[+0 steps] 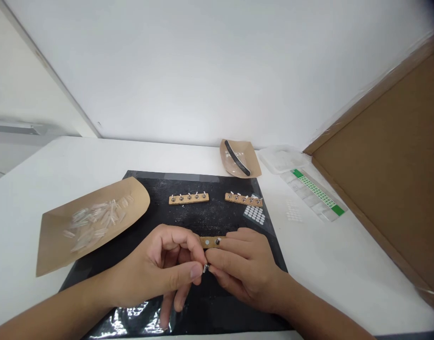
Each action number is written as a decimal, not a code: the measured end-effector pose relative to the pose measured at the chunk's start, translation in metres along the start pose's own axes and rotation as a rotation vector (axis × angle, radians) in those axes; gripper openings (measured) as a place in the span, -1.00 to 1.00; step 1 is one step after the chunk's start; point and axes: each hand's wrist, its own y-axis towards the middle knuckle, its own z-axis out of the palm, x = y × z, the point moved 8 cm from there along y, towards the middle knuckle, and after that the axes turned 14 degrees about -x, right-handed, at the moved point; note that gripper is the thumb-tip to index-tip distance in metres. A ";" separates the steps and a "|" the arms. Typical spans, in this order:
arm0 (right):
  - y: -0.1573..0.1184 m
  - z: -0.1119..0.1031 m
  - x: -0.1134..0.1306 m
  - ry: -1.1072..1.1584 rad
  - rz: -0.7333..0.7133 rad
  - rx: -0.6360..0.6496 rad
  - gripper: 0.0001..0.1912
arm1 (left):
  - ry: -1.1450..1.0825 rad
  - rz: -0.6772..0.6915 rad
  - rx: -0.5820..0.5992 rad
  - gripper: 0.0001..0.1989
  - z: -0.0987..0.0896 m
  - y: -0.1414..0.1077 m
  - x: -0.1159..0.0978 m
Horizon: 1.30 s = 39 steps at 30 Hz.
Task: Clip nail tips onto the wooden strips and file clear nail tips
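My left hand point(163, 269) and my right hand point(248, 264) meet low over the black mat point(149, 222). Between their fingertips is a small metal stand point(205, 268), pinched from both sides; a pale bit shows on its left, too small to make out. Just beyond the fingers lies a tan strip point(212, 242), partly hidden by my right hand, with a round pale spot and one small stand point(218, 241) visible. Farther back, a left strip point(188, 198) and a right strip point(243, 199) each carry several metal stands with little pale pieces on top.
On the left, a brown tray point(54, 236) holds many clear false nail tips point(96, 217). A curved black nail file point(237, 158) lies in a smaller tray point(254, 165) at the back. White oval stickers point(254, 215), a green-edged packet point(318, 196) and a cardboard panel point(387, 156) are to the right.
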 end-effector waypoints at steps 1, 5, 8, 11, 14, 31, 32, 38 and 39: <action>0.000 0.000 0.001 -0.032 -0.015 -0.001 -0.85 | 0.020 0.004 -0.015 -0.79 -0.001 0.000 0.000; 0.003 0.000 0.003 -0.163 -0.066 -0.007 -0.81 | 0.093 0.013 -0.100 -0.77 -0.007 0.002 -0.001; 0.004 -0.002 0.005 -0.211 -0.096 -0.016 -0.86 | 0.126 0.015 -0.144 -0.78 -0.011 0.002 0.001; 0.004 -0.003 0.008 -0.232 -0.131 -0.032 -0.92 | 0.147 0.016 -0.178 -0.79 -0.014 0.003 0.003; 0.003 -0.003 0.009 -0.246 -0.154 -0.039 -0.93 | 0.158 0.002 -0.211 -0.80 -0.015 0.003 0.004; 0.004 -0.002 0.008 -0.268 -0.162 -0.038 -0.92 | 0.598 0.273 -0.447 -0.89 -0.012 -0.009 -0.019; 0.004 -0.001 0.008 -0.269 -0.163 -0.038 -0.92 | 0.601 0.275 -0.451 -0.88 -0.011 -0.010 -0.020; 0.003 0.002 0.006 -0.239 -0.119 -0.039 -0.91 | 0.545 0.209 -0.454 -0.85 -0.013 -0.009 -0.012; 0.003 0.002 0.004 -0.227 -0.102 -0.038 -0.90 | 0.516 0.179 -0.447 -0.83 -0.014 -0.009 -0.009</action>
